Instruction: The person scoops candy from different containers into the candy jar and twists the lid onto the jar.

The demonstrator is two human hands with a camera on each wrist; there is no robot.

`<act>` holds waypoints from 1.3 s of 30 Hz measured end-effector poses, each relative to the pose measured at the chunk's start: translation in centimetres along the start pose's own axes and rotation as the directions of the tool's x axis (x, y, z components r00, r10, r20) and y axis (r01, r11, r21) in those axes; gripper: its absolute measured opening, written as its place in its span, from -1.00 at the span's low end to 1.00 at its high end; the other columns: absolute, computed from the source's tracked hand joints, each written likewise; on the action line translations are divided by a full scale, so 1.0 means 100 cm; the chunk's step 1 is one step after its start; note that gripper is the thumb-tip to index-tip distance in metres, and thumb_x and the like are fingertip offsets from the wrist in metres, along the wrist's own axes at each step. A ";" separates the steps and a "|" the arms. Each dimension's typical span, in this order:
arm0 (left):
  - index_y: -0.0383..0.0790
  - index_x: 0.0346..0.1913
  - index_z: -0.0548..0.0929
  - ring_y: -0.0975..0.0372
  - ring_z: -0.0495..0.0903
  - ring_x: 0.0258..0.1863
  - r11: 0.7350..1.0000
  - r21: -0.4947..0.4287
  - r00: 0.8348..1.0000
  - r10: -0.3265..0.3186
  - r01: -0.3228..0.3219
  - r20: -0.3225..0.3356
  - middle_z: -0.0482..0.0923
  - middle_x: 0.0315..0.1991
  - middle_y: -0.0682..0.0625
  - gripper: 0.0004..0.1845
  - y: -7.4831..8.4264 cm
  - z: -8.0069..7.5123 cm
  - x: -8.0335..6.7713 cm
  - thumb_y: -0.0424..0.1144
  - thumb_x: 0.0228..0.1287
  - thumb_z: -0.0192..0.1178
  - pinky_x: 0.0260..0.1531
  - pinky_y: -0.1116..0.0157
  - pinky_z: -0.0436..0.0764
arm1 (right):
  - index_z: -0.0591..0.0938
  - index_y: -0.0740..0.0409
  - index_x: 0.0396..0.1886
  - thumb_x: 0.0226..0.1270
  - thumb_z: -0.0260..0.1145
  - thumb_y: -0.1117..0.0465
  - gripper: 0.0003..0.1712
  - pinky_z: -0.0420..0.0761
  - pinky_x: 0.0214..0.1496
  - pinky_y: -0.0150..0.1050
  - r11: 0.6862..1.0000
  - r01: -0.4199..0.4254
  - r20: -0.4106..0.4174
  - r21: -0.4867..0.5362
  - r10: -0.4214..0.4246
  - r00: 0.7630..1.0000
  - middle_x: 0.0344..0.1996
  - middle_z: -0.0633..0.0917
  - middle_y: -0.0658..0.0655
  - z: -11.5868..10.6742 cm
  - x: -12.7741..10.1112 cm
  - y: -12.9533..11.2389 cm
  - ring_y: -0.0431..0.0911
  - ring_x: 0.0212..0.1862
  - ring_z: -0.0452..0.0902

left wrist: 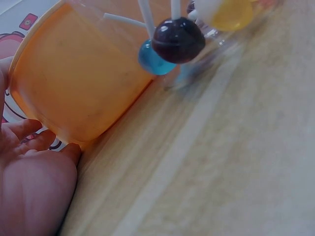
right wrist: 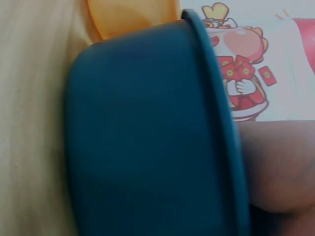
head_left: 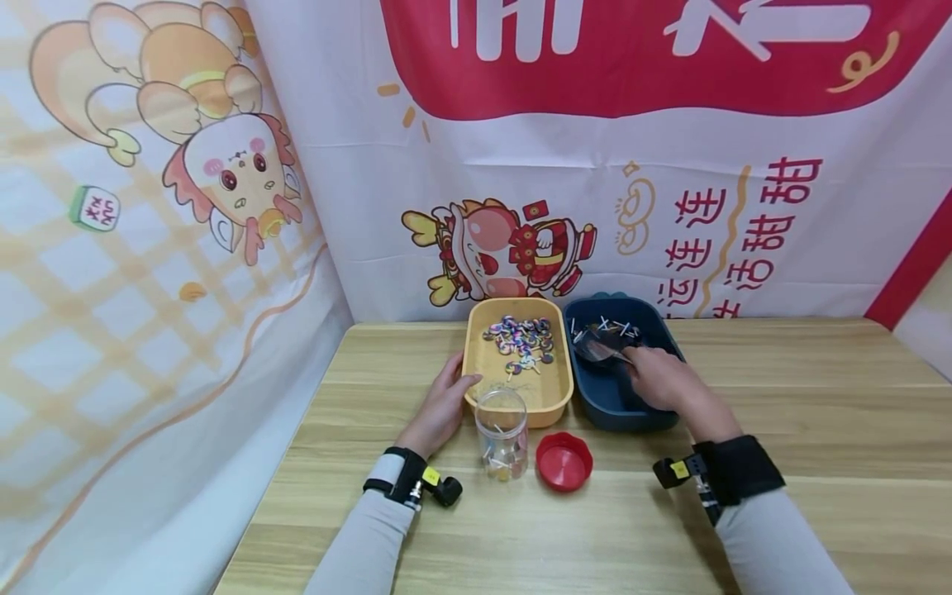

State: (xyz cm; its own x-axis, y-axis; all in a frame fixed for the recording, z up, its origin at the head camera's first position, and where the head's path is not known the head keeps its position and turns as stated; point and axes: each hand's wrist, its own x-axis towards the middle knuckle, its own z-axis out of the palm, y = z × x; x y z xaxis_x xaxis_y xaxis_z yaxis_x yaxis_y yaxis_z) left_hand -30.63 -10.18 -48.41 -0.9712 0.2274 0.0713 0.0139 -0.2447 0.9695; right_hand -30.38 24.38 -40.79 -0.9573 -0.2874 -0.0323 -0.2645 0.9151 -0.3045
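My left hand (head_left: pixel 440 406) holds the left side of the yellow tray (head_left: pixel 554 405), with the thumb at its rim and the fingers along the outer wall. Small swirl-patterned lollipops (head_left: pixel 524 337) lie in that tray. In the head view my right hand (head_left: pixel 658 380) reaches over the dark blue tray (head_left: pixel 621 421) and grips the handle of a clear scoop (head_left: pixel 591 347). The scoop's bowl is down among white-stick lollipops (head_left: pixel 625 329). In the right wrist view the blue tray's wall hides most of the hand and the scoop.
A clear jar (head_left: pixel 502 434) with several lollipops stands in front of the yellow tray, close to my left wrist. Beside it lies a red lid (head_left: pixel 564 463). Both trays stand side by side on the wooden table (head_left: pixel 595 545), near the printed cloth (head_left: pixel 357 198) behind.
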 end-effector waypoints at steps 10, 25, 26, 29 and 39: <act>-0.23 0.63 0.03 0.02 0.03 0.61 0.999 0.029 0.999 -0.024 0.024 -0.028 -0.06 0.65 -0.18 -0.27 0.000 0.001 0.000 -0.37 0.49 0.03 0.56 0.13 0.16 | 0.50 0.37 0.12 0.57 0.01 0.30 -0.71 0.48 -0.29 -0.12 0.997 -0.007 0.057 0.082 0.002 0.998 -0.35 0.53 0.17 0.015 0.006 0.004 0.04 -0.31 0.47; -0.20 0.64 0.01 0.02 0.02 0.61 0.999 0.033 1.000 -0.023 0.023 -0.014 -0.07 0.66 -0.17 -0.27 -0.002 0.000 -0.002 -0.38 0.52 0.02 0.57 0.12 0.13 | 0.29 0.32 0.30 0.60 -0.06 0.28 -0.62 0.39 -0.30 -0.18 0.981 -0.001 0.078 0.195 -0.014 0.997 -0.31 0.48 0.17 0.015 0.003 0.012 0.02 -0.31 0.43; -0.20 0.64 0.01 0.03 0.02 0.61 0.999 0.033 1.000 -0.023 0.023 -0.017 -0.07 0.66 -0.17 -0.27 -0.002 0.000 -0.002 -0.38 0.51 0.02 0.57 0.12 0.13 | 0.32 0.32 0.28 0.60 -0.06 0.28 -0.64 0.39 -0.32 -0.19 0.979 0.002 0.076 0.202 -0.018 0.997 -0.32 0.47 0.16 0.015 0.003 0.013 0.01 -0.33 0.42; -0.20 0.64 0.02 0.03 0.01 0.61 0.999 0.030 0.999 -0.022 0.023 -0.026 -0.08 0.66 -0.17 -0.27 -0.002 0.001 -0.003 -0.39 0.51 0.02 0.58 0.12 0.12 | 0.40 0.35 0.20 0.59 -0.03 0.29 -0.69 0.40 -0.35 -0.22 0.975 0.026 0.056 0.222 -0.040 0.998 -0.37 0.48 0.13 0.013 0.003 0.015 -0.03 -0.36 0.42; -0.20 0.64 0.01 0.02 0.02 0.61 0.999 0.026 0.999 -0.025 0.025 -0.029 -0.08 0.65 -0.18 -0.26 0.001 0.003 -0.003 -0.38 0.51 0.02 0.57 0.11 0.14 | 0.60 0.45 0.08 0.65 -0.01 0.24 -0.63 0.50 -0.28 -0.16 0.968 0.076 0.033 0.238 -0.086 0.996 -0.33 0.57 0.17 -0.004 -0.003 0.019 -0.02 -0.30 0.47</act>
State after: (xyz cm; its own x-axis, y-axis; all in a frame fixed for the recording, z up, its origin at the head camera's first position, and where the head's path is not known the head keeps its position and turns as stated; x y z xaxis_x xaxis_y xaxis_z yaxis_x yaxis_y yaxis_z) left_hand -30.22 -9.98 -48.24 -0.9778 0.2056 0.0406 -0.0044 -0.2139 0.9768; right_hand -30.68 26.32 -40.94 -0.9265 -0.3744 -0.0372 -0.3009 0.7968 -0.5240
